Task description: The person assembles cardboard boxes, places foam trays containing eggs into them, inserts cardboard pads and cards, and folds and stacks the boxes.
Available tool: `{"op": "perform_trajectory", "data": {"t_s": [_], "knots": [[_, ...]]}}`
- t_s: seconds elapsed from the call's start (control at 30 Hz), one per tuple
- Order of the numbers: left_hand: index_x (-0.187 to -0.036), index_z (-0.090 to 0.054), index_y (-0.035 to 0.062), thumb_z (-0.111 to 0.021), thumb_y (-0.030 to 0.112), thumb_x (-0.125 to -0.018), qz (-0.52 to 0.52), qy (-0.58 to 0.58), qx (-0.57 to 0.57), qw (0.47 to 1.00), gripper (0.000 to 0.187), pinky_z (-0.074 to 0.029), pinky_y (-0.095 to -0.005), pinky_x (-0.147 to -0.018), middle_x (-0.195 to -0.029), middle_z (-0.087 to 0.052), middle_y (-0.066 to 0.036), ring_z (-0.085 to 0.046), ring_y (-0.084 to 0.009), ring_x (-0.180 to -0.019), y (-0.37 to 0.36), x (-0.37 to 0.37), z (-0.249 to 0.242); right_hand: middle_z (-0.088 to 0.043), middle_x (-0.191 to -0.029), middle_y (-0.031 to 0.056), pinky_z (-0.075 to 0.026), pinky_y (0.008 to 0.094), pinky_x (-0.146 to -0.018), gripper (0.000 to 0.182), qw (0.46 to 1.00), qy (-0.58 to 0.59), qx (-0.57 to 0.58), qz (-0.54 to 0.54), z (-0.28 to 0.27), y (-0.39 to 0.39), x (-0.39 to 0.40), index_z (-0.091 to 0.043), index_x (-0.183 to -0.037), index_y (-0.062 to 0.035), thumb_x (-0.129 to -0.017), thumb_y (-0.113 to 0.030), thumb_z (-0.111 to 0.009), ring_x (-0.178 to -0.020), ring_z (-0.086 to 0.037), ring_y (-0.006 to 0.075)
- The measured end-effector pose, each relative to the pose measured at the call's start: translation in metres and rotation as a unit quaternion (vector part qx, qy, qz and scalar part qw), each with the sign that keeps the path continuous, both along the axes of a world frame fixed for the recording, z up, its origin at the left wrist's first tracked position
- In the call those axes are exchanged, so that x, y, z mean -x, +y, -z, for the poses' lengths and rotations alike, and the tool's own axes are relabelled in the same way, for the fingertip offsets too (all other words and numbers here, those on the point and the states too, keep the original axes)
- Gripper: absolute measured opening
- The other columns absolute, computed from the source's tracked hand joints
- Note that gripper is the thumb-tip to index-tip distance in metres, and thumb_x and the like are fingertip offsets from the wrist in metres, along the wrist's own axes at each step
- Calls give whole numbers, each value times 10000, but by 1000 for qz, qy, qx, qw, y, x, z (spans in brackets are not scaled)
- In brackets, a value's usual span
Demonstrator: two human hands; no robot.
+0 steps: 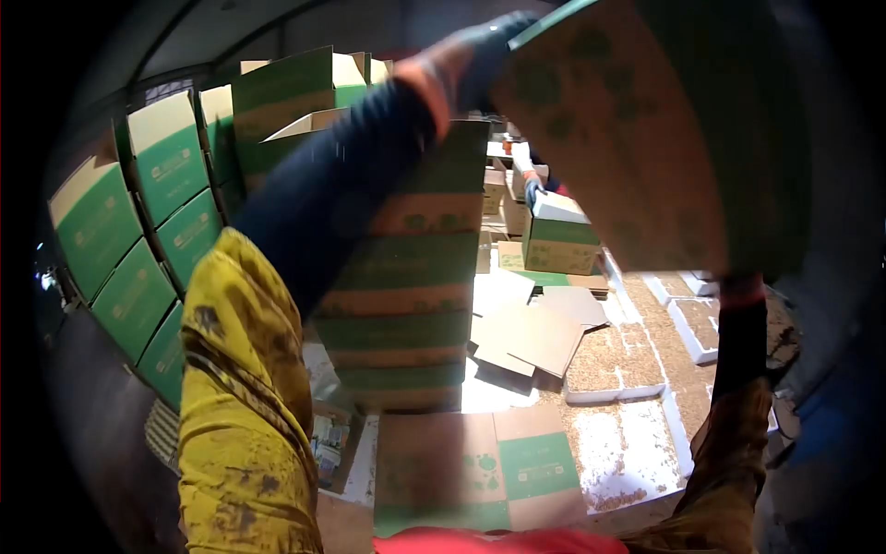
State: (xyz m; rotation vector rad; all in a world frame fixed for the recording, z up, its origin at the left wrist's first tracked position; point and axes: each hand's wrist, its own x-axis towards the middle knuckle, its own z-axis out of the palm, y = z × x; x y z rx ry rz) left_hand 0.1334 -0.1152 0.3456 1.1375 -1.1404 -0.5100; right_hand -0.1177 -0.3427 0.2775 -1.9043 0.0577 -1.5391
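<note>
A large brown and green cardboard box [637, 138] is raised in front of me at the upper right. My left hand [484, 55], in a dark glove with an orange cuff, grips its upper left edge. Low on the box's right side, my right hand [741, 288] is at the bottom edge, its fingers hidden in shadow. Behind my left arm rises a tall stack of green and brown boxes [406, 305]. A flat printed carton [443, 452] lies just ahead of my body.
More stacked green boxes [171, 175] stand at the left. Loose cardboard sheets [540, 332] lie mid-table beside white-walled trays [618, 397] of brown granular material. Across the table, a co-worker's gloved hand [533, 189] touches an open box [561, 240].
</note>
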Motion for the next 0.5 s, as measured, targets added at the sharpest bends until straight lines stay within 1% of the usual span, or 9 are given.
{"op": "perform_trajectory", "data": {"t_s": [0.1, 0.2, 0.27, 0.37, 0.47, 0.5], "knots": [[-1351, -437, 45, -452, 272, -980, 4, -54, 19, 998, 435, -401, -309, -998, -1321, -504, -71, -482, -159, -1200, 31, -44, -43, -511, -1257, 206, -367, 415, -996, 502, 998, 6, 46, 30, -64, 47, -62, -415, -1329, 7, -905, -218, -564, -1162, -481, 326], [-1360, -423, 55, -469, 255, -974, -4, -108, 18, 994, 437, -409, -309, -987, -1317, -507, -61, -489, -148, -1190, 76, -95, -67, -514, -1250, 205, -371, 410, -990, 492, 995, 23, 63, 69, -89, 79, -117, -419, -1324, 7, -904, -207, -559, -1154, -485, 326], [-1366, -413, 61, -480, 243, -970, -16, -128, 3, 992, 441, -414, -308, -980, -1314, -509, -54, -493, -140, -1183, 114, -129, -64, -516, -1245, 205, -373, 408, -986, 484, 993, 31, 64, 90, -96, 95, -140, -421, -1320, 7, -904, -200, -555, -1149, -488, 325], [-1375, -398, 71, -496, 226, -964, -39, -133, -28, 990, 450, -422, -308, -969, -1310, -513, -43, -500, -130, -1172, 159, -179, -46, -519, -1237, 205, -377, 403, -980, 474, 990, 31, 72, 121, -111, 110, -154, -425, -1315, 7, -902, -189, -550, -1140, -492, 325], [-1384, -384, 81, -512, 209, -958, -51, -92, -36, 994, 463, -430, -307, -958, -1305, -516, -33, -506, -119, -1162, 173, -213, -22, -522, -1229, 204, -381, 399, -974, 464, 987, 32, 73, 141, -132, 119, -163, -428, -1310, 7, -901, -178, -544, -1132, -496, 324], [-1381, -389, 84, -512, 205, -958, -40, -49, -28, 998, 457, -433, -304, -950, -1298, -521, -25, -509, -118, -1157, 170, -220, -15, -523, -1227, 204, -382, 398, -972, 460, 986, 36, 73, 148, -134, 119, -168, -429, -1309, 7, -901, -174, -543, -1129, -497, 324]]}}
